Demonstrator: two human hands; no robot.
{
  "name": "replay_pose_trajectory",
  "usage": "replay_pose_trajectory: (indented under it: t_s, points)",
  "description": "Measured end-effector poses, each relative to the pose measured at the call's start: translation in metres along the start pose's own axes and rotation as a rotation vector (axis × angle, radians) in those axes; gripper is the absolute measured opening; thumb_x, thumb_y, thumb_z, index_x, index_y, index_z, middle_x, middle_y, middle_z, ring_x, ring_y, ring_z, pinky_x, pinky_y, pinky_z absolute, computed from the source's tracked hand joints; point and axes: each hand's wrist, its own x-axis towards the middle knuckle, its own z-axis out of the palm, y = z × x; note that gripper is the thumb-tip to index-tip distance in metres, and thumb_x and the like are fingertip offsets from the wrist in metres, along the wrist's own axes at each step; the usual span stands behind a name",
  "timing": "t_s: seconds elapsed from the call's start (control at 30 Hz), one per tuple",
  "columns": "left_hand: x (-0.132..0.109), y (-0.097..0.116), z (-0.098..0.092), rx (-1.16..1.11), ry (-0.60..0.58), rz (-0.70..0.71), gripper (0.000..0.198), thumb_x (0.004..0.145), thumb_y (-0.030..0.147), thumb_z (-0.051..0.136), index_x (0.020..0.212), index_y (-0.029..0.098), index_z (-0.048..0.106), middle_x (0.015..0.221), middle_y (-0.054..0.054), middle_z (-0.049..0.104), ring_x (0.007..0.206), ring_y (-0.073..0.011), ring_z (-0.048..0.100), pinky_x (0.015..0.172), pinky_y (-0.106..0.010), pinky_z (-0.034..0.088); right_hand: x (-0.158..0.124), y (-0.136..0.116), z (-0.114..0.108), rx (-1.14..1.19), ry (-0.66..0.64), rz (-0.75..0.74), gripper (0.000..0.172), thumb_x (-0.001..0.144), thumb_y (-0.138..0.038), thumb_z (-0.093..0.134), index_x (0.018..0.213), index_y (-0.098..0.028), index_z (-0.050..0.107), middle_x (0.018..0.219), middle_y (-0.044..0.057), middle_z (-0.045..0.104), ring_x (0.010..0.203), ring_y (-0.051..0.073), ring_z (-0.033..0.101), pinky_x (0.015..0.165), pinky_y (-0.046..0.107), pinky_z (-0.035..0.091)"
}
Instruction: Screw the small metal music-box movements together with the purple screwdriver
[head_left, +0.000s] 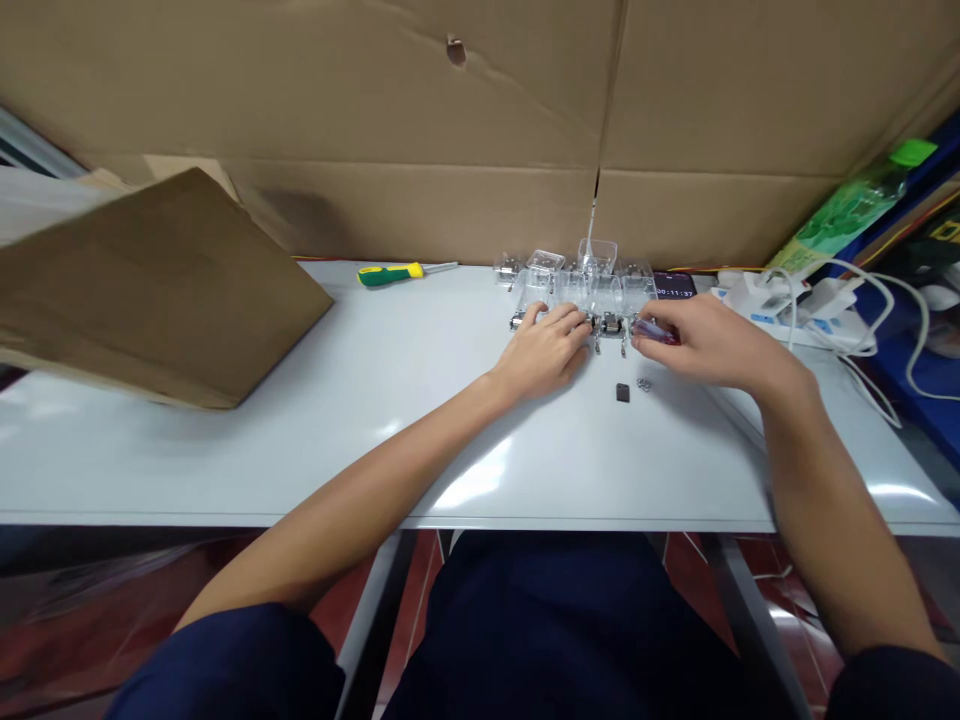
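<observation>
Several clear plastic cases with metal fittings (568, 290) stand in a cluster at the back of the table. My left hand (546, 350) lies over the front of this cluster, its fingers apart and stretched onto the parts. At the cluster's right end, my right hand (709, 338) is closed around a short tool with a see-through purple handle (657, 331); its tip is too blurred to make out. A small dark square piece (622, 393) and a little pile of tiny metal bits (643, 384) lie in front of the cluster, between my hands.
A green and yellow screwdriver (394, 273) lies at the back left. On the left stands a large cardboard piece (172, 290). A phone (675, 286) showing a timer, a power strip (814, 310) with white cables and a green-capped bottle (847, 215) are at the right.
</observation>
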Motion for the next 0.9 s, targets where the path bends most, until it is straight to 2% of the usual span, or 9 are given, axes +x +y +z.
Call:
replay_pose_trajectory:
  t_s: [0.1, 0.17, 0.23, 0.3, 0.4, 0.6, 0.9]
  points:
    - [0.0, 0.0, 0.0, 0.016, 0.009, 0.002, 0.029, 0.106, 0.024, 0.043, 0.126, 0.016, 0.062, 0.133, -0.014, 0.067, 0.133, -0.03, 0.054, 0.104, -0.05, 0.036, 0.007, 0.006, 0.011, -0.078, -0.004, 0.112, 0.017, 0.094, -0.034, 0.053, 0.088, -0.023, 0.064, 0.076, 0.005, 0.066, 0.068, 0.02, 0.055, 0.065, 0.033, 0.033]
    - [0.0, 0.002, 0.0, 0.028, 0.014, 0.014, 0.03, 0.105, 0.022, 0.043, 0.128, 0.017, 0.061, 0.136, -0.014, 0.066, 0.134, -0.0294, 0.054, 0.105, -0.05, 0.036, 0.012, 0.008, 0.021, -0.081, -0.053, 0.132, 0.023, 0.094, -0.033, 0.052, 0.106, -0.025, 0.07, 0.085, 0.008, 0.071, 0.076, 0.024, 0.061, 0.068, 0.033, 0.036]
    - [0.0, 0.003, -0.001, 0.04, 0.015, 0.033, 0.031, 0.105, 0.019, 0.041, 0.13, 0.018, 0.06, 0.138, -0.013, 0.064, 0.135, -0.0286, 0.052, 0.107, -0.05, 0.036, 0.016, 0.009, 0.031, -0.072, -0.07, 0.14, 0.035, 0.095, -0.033, 0.051, 0.126, -0.028, 0.067, 0.097, 0.01, 0.074, 0.085, 0.027, 0.065, 0.071, 0.034, 0.038]
    - [0.0, 0.005, -0.002, 0.051, 0.013, 0.052, 0.033, 0.104, 0.016, 0.04, 0.131, 0.019, 0.06, 0.141, -0.013, 0.063, 0.136, -0.0282, 0.052, 0.108, -0.05, 0.035, 0.02, 0.008, 0.039, -0.078, -0.063, 0.157, 0.042, 0.097, -0.032, 0.048, 0.136, -0.031, 0.063, 0.105, 0.012, 0.075, 0.091, 0.03, 0.067, 0.07, 0.035, 0.038]
    - [0.0, 0.008, -0.004, 0.055, 0.011, 0.069, 0.035, 0.103, 0.014, 0.041, 0.132, 0.019, 0.06, 0.143, -0.013, 0.061, 0.137, -0.0292, 0.051, 0.109, -0.052, 0.035, 0.023, 0.005, 0.045, -0.107, -0.045, 0.174, 0.042, 0.1, -0.032, 0.044, 0.137, -0.033, 0.062, 0.11, 0.013, 0.075, 0.092, 0.032, 0.068, 0.068, 0.036, 0.035]
    - [-0.001, 0.008, -0.006, 0.0, 0.006, 0.061, 0.038, 0.102, 0.014, 0.043, 0.135, 0.02, 0.059, 0.138, -0.014, 0.064, 0.134, -0.0287, 0.052, 0.111, -0.052, 0.034, 0.028, 0.001, 0.052, -0.163, -0.028, 0.194, 0.036, 0.101, -0.041, 0.046, 0.128, -0.028, 0.065, 0.102, 0.014, 0.074, 0.082, 0.032, 0.067, 0.063, 0.036, 0.03]
    - [-0.001, 0.004, -0.006, -0.026, -0.011, 0.038, 0.029, 0.104, 0.018, 0.042, 0.121, 0.019, 0.065, 0.129, -0.012, 0.07, 0.127, -0.0271, 0.058, 0.111, -0.051, 0.031, 0.029, 0.002, 0.056, -0.18, -0.038, 0.175, 0.031, 0.099, -0.032, 0.046, 0.123, -0.021, 0.063, 0.1, 0.017, 0.072, 0.078, 0.03, 0.064, 0.064, 0.036, 0.027]
